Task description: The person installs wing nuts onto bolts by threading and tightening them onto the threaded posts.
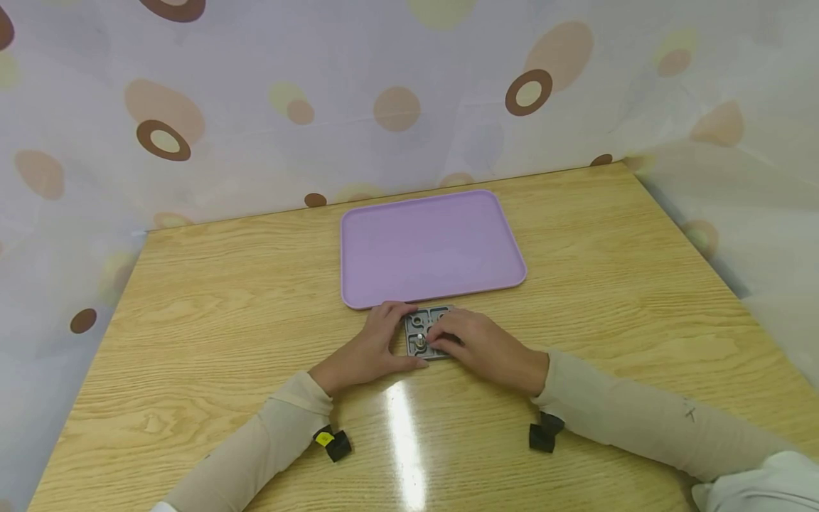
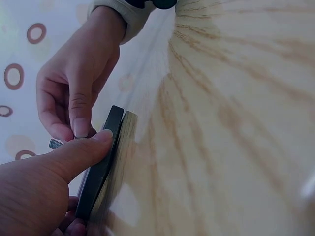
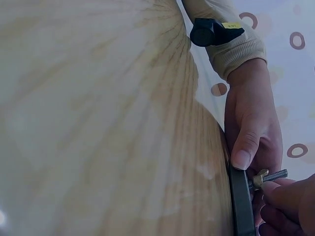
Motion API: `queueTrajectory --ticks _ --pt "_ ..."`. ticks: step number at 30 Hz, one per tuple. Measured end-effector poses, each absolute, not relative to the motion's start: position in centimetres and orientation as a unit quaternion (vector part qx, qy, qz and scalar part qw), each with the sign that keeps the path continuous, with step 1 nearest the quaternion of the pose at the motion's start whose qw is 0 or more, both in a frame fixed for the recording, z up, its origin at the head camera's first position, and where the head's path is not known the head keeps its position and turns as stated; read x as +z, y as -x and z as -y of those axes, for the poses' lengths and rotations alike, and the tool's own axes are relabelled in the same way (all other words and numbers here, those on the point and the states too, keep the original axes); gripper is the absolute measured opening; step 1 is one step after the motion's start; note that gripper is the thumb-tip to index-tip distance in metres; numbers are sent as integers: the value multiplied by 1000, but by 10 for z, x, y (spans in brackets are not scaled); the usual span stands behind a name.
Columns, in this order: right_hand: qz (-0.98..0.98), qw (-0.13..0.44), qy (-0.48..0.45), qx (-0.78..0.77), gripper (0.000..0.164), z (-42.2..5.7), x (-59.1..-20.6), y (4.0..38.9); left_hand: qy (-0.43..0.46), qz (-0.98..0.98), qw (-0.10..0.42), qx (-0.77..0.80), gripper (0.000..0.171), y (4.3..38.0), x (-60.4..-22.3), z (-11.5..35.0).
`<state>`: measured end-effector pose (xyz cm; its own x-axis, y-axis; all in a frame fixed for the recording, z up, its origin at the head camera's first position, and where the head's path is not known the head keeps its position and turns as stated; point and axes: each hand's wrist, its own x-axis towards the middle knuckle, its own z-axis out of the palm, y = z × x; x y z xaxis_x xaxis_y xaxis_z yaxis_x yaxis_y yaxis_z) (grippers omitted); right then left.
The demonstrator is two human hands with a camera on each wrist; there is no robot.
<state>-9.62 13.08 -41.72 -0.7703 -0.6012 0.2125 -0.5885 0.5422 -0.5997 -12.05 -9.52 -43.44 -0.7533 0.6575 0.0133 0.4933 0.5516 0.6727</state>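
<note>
A small grey metal plate (image 1: 414, 330) with recesses and round holes lies on the table. My left hand (image 1: 371, 352) holds it by its left side, thumb on the near edge and fingers on the far edge. A threaded bolt (image 3: 279, 174) sticks up from the plate's face, with a brass-coloured wing nut (image 3: 259, 179) on it close to the plate. Thumb and fingers of my right hand (image 1: 486, 350) pinch at the wing nut. In the left wrist view the bolt's tip (image 2: 55, 144) shows beside the right fingertips, which hide the nut there.
A purple tray (image 1: 429, 249) lies just beyond the plate, near the back of the wooden table (image 1: 243, 320). Behind and along the sides hangs a pale curtain (image 1: 345, 85) with brown and peach dots. Small dark devices are strapped to both wrists.
</note>
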Motion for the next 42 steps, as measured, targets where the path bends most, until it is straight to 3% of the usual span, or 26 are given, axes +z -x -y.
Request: queueTrajectory --ticks 5,16,29,42 --pt "-878 7 336 -341 9 -130 -418 96 -330 -873 120 338 85 120 -434 95" --pt "-870 17 357 -340 34 -127 -417 97 -332 -874 121 335 83 121 -432 95" --pt "-880 25 340 -331 27 -127 -416 97 -331 -872 121 339 84 120 -433 95" --pt "-882 4 342 -325 10 -131 -417 99 -332 -873 120 338 85 121 -435 95"
